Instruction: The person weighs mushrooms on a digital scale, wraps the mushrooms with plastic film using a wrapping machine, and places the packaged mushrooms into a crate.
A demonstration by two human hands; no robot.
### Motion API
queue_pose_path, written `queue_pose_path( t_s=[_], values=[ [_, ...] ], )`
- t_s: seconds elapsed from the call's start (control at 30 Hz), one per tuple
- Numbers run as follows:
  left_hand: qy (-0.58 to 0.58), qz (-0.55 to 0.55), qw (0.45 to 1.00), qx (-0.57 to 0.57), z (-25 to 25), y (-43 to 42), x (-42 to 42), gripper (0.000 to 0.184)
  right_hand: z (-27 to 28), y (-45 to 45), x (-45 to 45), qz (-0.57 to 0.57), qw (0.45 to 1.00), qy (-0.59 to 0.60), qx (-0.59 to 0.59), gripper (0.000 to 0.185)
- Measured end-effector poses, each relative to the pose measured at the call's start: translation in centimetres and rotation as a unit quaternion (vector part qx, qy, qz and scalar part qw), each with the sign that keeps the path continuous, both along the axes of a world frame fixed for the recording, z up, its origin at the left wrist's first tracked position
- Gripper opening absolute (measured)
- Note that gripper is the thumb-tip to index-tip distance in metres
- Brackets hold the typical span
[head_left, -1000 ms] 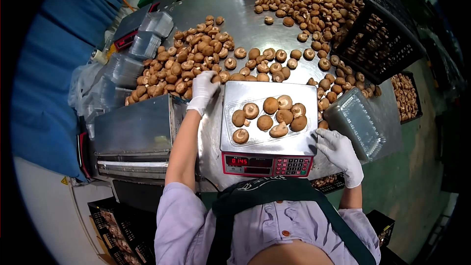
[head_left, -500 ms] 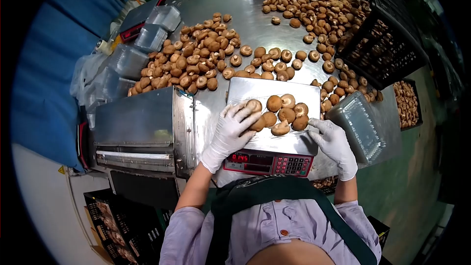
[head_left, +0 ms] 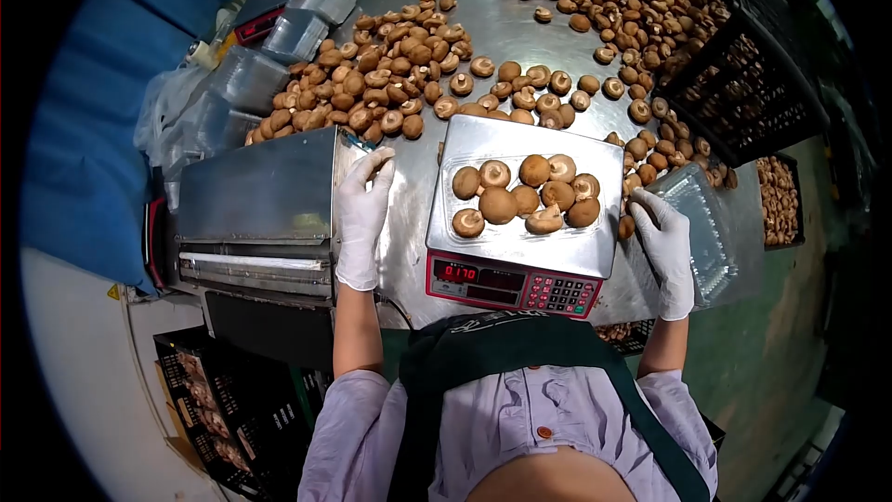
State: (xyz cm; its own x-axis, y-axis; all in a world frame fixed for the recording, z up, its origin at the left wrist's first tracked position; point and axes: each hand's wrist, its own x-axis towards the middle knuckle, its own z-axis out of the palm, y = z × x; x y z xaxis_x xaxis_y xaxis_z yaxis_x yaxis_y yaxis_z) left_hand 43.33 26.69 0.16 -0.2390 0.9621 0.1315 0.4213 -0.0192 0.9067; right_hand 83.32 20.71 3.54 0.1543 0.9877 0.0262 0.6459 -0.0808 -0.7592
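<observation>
Brown-capped mushrooms (head_left: 499, 205) lie in a clear plastic tray (head_left: 453, 170) on the metal plate of a weighing scale (head_left: 455, 139). The scale's red display (head_left: 460, 272) appears to read 0.170. To the left of the scale, beside the metal box-like machine (head_left: 255, 186), my gloved left hand (head_left: 362, 223) is raised with thumb and fingers apart, holding nothing. My gloved right hand (head_left: 666, 256) is at the scale's right side, fingers stretched, close to a loose mushroom (head_left: 626, 227). Whether its fingertips touch that mushroom I cannot tell.
A large mushroom pile (head_left: 372, 74) lies behind the machine, another pile (head_left: 641, 14) at the back right. Stacked clear trays (head_left: 249, 79) stand at the left; more clear trays (head_left: 701, 232) lie right of my right hand. A black crate (head_left: 743, 84) leans over the right edge.
My left hand has left the mushrooms on the scale and moved left towards the machine. More mushrooms show at the tray's left; the display went from 0.145 to 0.170. My right hand shifted slightly right.
</observation>
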Motion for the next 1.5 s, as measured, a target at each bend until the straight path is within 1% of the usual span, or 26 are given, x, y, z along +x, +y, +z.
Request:
queue_pose_path(
  t_s=[0.07,0.13,0.2,0.27,0.33,0.4,0.47,0.53,0.57,0.6,0.63,0.67,0.77,0.8,0.93,0.97,1.0,1.07,1.1,1.2,1.23,1.33,1.37,1.4,1.47,1.5],
  values=[
    [0.056,0.001,0.998,-0.029,0.1,0.3,0.0,0.024,-0.5,0.7,0.0,-0.006,1.0,-0.014,0.002,0.03],
    [0.051,0.002,0.997,-0.061,0.6,0.2,0.8,0.024,-0.3,1.5,-0.6,-0.033,0.998,0.039,-0.039,0.029],
    [0.046,0.002,0.995,-0.093,0.2,0.2,1.5,0.024,-0.9,2.6,-0.7,-0.037,0.996,0.035,-0.067,0.03],
    [0.077,-0.031,0.987,-0.134,-0.7,0.4,2.2,0.025,-1.4,3.6,-0.9,-0.042,0.994,0.031,-0.095,0.031],
    [0.054,-0.039,0.987,-0.148,-0.2,0.0,3.3,0.028,-1.7,4.4,-1.4,-0.017,0.991,-0.034,-0.129,0.034],
    [0.082,-0.028,0.982,-0.167,0.3,-0.2,3.9,0.03,-2.4,4.8,-1.4,-0.019,0.992,-0.046,-0.12,0.036],
    [0.055,-0.022,0.982,-0.179,0.0,-0.1,3.6,0.031,-2.7,4.9,-1.4,-0.049,0.994,0.002,-0.099,0.041],
    [0.15,-0.017,0.983,-0.106,-1.7,0.7,2.1,0.031,-2.7,5.0,-1.4,-0.048,0.994,0.011,-0.093,0.04],
    [0.159,-0.006,0.977,-0.142,-2.3,1.5,1.4,0.033,-2.7,4.9,-1.4,-0.047,0.993,-0.012,-0.103,0.039],
    [0.16,-0.004,0.977,-0.138,-2.6,2.3,1.1,0.033,-2.6,4.8,-1.3,-0.047,0.992,-0.035,-0.114,0.038],
    [0.21,0.013,0.965,-0.156,-2.7,3.1,0.7,0.034,-3.0,4.8,-1.2,-0.042,0.993,-0.059,-0.098,0.035],
    [0.259,0.032,0.95,-0.173,-2.9,4.0,0.5,0.035,-3.1,4.6,-1.1,-0.044,0.993,-0.05,-0.094,0.036],
    [0.291,0.02,0.936,-0.198,-3.6,7.0,0.5,0.034,-2.6,4.1,-1.3,-0.056,0.994,-0.004,-0.096,0.037],
    [0.312,0.007,0.926,-0.215,-3.9,7.8,0.8,0.033,-2.1,3.9,-1.4,-0.059,0.993,0.003,-0.107,0.033],
    [0.378,-0.073,0.921,-0.061,-8.4,10.9,1.7,0.044,-2.3,3.6,-0.9,-0.062,0.992,0.016,-0.112,0.029],
    [0.438,-0.08,0.889,-0.11,-9.5,11.8,1.9,0.042,-3.3,3.6,-0.4,-0.059,0.993,0.015,-0.105,0.03],
    [0.437,-0.085,0.889,-0.108,-10.1,12.0,1.9,0.042,-3.5,3.5,-0.2,-0.064,0.992,0.014,-0.105,0.03],
    [0.463,-0.093,0.881,-0.02,-11.0,12.4,1.4,0.032,-3.4,3.3,-0.1,-0.055,0.995,-0.008,-0.085,0.037],
    [0.466,-0.086,0.881,0.015,-11.1,12.4,1.2,0.026,-3.1,3.3,-0.2,-0.058,0.995,-0.016,-0.085,0.037],
    [0.416,-0.079,0.905,-0.038,-10.2,12.0,1.1,0.03,-2.4,3.0,-0.4,-0.058,0.995,-0.023,-0.073,0.036],
    [0.371,-0.052,0.923,-0.085,-9.5,12.0,1.3,0.037,-3.0,3.0,-0.2,-0.057,0.996,-0.032,-0.054,0.036],
    [0.252,-0.006,0.953,-0.17,-5.0,11.1,2.2,0.04,-2.4,3.0,-0.6,-0.055,0.996,-0.018,-0.067,0.035],
    [0.186,-0.003,0.969,-0.16,-4.5,10.9,2.3,0.038,-2.7,2.9,-0.5,-0.044,0.998,-0.027,-0.048,0.034],
    [0.186,-0.003,0.969,-0.16,-3.2,10.3,2.7,0.038,-2.5,2.9,-0.7,-0.044,0.997,-0.028,-0.048,0.034],
    [0.081,-0.103,0.989,-0.068,-1.4,8.9,4.1,0.039,-1.8,2.8,-1.2,-0.043,0.997,0.014,-0.059,0.032],
    [0.108,-0.127,0.983,-0.074,-1.5,8.6,4.8,0.04,-1.5,2.7,-1.3,-0.043,0.997,0.014,-0.058,0.032]
  ],
)
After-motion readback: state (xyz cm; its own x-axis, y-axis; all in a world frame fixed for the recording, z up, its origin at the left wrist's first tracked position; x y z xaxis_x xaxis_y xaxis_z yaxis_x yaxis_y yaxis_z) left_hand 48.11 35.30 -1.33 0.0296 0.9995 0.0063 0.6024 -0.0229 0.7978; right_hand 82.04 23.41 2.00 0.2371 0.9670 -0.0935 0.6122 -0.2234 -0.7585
